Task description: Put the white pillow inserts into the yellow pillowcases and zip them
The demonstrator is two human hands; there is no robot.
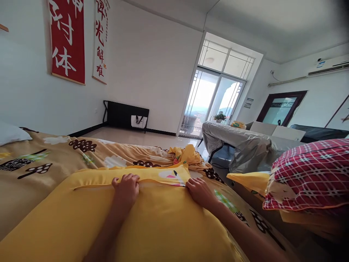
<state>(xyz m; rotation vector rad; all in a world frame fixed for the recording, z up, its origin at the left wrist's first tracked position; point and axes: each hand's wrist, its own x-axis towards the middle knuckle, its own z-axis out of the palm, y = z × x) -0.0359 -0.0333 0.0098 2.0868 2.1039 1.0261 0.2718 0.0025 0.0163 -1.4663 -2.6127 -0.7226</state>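
A yellow pillowcase with a filled, puffed body lies in front of me in the head view. Along its far end runs a slit with a flap, and a white printed figure shows near the right corner. My left hand is closed on the slit's edge, left of the middle, fingers curled over the cloth. My right hand pinches the same edge close to the right corner. The fingertips of both hands are partly hidden in the fabric. Beneath the pillowcase spreads a tan patterned bedspread.
A bunched yellow cloth lies just past the far edge. At the right are stacked pillows, the top one red plaid. Beyond stands a table with a grey plastic cover. A folded black table leans against the wall.
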